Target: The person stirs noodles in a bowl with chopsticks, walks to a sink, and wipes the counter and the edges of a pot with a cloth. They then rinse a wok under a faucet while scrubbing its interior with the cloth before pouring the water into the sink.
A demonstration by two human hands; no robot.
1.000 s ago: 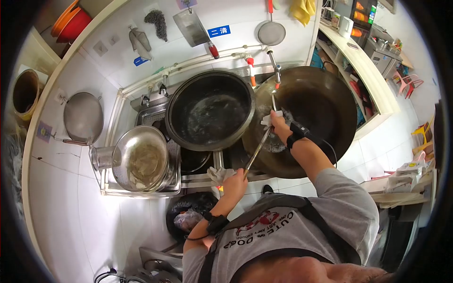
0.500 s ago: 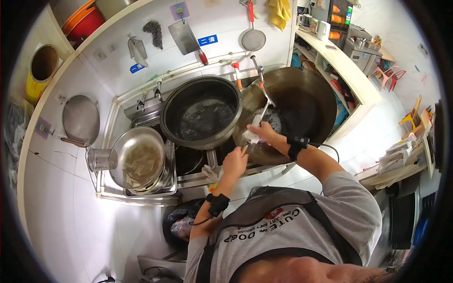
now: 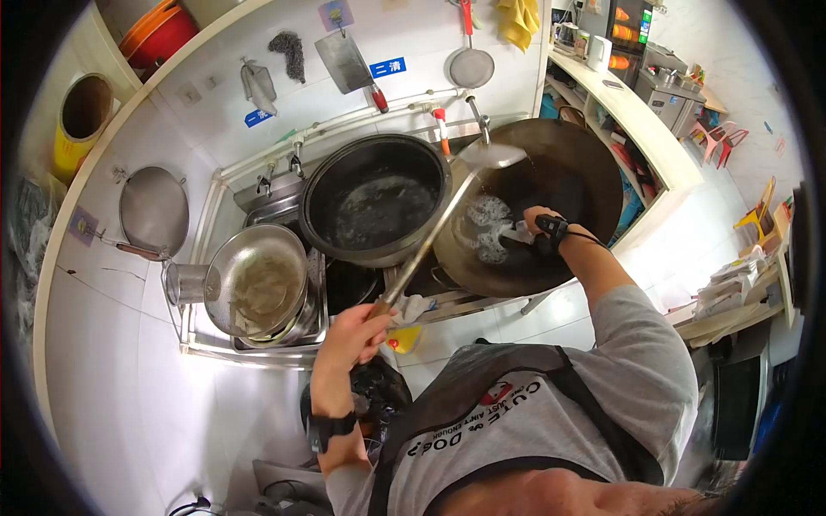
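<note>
1. I have the left hand (image 3: 351, 335) closed around the near end of a long silvery metal ladle (image 3: 433, 236).
2. The right hand (image 3: 542, 218) curls by a pale cloth (image 3: 517, 232) over the wide brown metal wok (image 3: 589, 176); its grip I can't tell.
3. Beyond both, the ladle's bowl (image 3: 499, 156) sits near the silver tap (image 3: 483, 129).

Silver ladle (image 3: 497, 156), brown wok (image 3: 594, 168), white cloth (image 3: 518, 233)
</note>
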